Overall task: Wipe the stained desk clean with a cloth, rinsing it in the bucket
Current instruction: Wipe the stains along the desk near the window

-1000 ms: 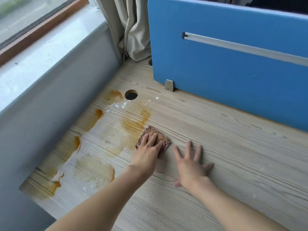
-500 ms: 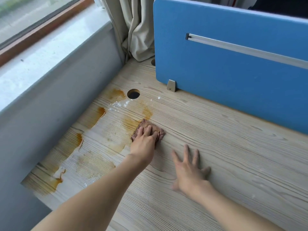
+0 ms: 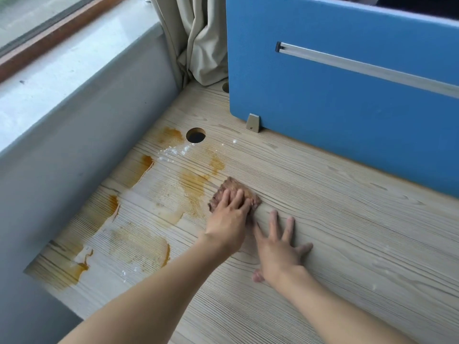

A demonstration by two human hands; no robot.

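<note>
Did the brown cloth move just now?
Yes. The cloth slid toward the round hole, then back rightward away from it, under the left hand.

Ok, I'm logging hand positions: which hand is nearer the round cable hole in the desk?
Left. The left hand presses the cloth on the near side of the hole; the right hand lies flat on the desk, farther back toward the person.

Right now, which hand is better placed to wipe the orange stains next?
Left. The left hand presses the cloth beside the stains; the right hand lies flat on bare desk.
</note>
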